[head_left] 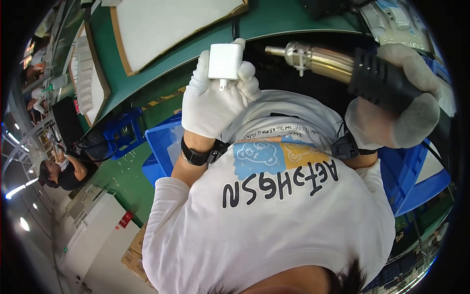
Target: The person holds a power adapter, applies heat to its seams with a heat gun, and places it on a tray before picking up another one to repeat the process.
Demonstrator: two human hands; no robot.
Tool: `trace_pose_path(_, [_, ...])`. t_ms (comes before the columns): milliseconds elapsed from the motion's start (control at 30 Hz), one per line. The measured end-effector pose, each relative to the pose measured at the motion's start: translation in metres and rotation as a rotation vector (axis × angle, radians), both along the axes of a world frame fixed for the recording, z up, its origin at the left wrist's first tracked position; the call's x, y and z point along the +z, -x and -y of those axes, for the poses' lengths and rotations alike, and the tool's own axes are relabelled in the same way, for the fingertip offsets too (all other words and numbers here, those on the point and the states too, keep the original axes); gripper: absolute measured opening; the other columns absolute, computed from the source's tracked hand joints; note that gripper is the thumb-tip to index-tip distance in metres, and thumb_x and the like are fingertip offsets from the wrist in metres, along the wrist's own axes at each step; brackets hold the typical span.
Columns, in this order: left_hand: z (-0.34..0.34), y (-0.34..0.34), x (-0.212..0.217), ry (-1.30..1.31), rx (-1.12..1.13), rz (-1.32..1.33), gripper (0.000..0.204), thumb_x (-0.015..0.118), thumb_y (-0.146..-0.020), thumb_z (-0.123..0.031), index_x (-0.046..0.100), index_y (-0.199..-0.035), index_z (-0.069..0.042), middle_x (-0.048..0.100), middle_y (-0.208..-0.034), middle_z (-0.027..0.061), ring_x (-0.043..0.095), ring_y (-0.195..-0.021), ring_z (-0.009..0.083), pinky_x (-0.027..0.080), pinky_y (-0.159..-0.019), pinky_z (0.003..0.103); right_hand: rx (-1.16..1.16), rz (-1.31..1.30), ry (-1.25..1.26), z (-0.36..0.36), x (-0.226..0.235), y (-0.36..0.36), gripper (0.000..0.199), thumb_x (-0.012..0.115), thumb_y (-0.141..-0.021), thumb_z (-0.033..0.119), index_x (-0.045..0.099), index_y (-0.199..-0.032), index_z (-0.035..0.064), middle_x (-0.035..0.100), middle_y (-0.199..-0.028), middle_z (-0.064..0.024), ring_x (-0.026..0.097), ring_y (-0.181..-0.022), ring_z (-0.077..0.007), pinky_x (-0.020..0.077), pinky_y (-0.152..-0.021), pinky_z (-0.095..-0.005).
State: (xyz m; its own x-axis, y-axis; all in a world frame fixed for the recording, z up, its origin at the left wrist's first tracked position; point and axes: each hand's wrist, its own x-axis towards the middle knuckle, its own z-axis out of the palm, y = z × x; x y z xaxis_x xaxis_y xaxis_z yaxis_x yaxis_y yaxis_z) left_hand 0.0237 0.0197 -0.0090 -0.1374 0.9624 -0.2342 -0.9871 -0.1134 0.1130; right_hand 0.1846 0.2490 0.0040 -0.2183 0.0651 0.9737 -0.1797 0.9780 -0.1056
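Observation:
My left hand (pixel 211 100), in a white glove with a black wristband, is raised in front of my white printed shirt and grips a small white plug adapter (pixel 224 61); its metal prongs point down toward the palm. My right hand (pixel 399 105), also gloved, is closed around the black handle of a hot-air gun (pixel 342 63). The gun's brass-coloured barrel and silver nozzle point left, and the nozzle tip ends a short gap to the right of the adapter.
A green workbench (pixel 274 22) curves across the top with a wood-framed white board (pixel 166 24) on it. Blue bins stand at the left (pixel 164 142) and the right (pixel 416 171). A blue stool (pixel 122 130), a seated person (pixel 61 171), a white cabinet and cardboard boxes are at the lower left.

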Motion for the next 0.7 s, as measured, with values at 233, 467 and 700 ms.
trace_pose_path(233, [-0.002, -0.004, 0.008, 0.234, 0.089, -0.172, 0.052, 0.048, -0.088, -0.044, 0.045, -0.122, -0.004, 0.054, -0.093, 0.0136, 0.052, -0.086, 0.0232, 0.044, -0.077, 0.034, 0.316, 0.186, 0.324, 0.013, -0.002, -0.009, 0.021, 0.060, -0.081, 0.012, 0.052, -0.096, 0.0006, 0.060, -0.085, -0.0159, 0.061, -0.072, -0.0199, 0.0516, -0.063, -0.0270])
trace_pose_path(467, [-0.008, -0.013, 0.015, 0.403, 0.203, -0.300, 0.052, 0.048, -0.088, -0.043, 0.046, -0.120, -0.001, 0.055, -0.097, 0.0131, 0.052, -0.089, 0.0234, 0.043, -0.081, 0.036, 0.584, 0.338, 0.599, 0.027, 0.007, -0.014, 0.025, 0.065, -0.078, 0.017, 0.053, -0.094, 0.0032, 0.060, -0.086, -0.0148, 0.060, -0.077, -0.0190, 0.0502, -0.066, -0.0284])
trace_pose_path(700, [-0.007, -0.013, 0.016, 0.412, 0.213, -0.293, 0.052, 0.049, -0.088, -0.041, 0.046, -0.120, 0.000, 0.055, -0.103, 0.0114, 0.051, -0.092, 0.0232, 0.040, -0.086, 0.037, 0.822, 0.382, 0.857, 0.031, 0.016, -0.002, 0.035, 0.071, -0.070, 0.013, 0.051, -0.096, 0.0005, 0.061, -0.090, -0.0179, 0.061, -0.082, -0.0263, 0.0507, -0.072, -0.0325])
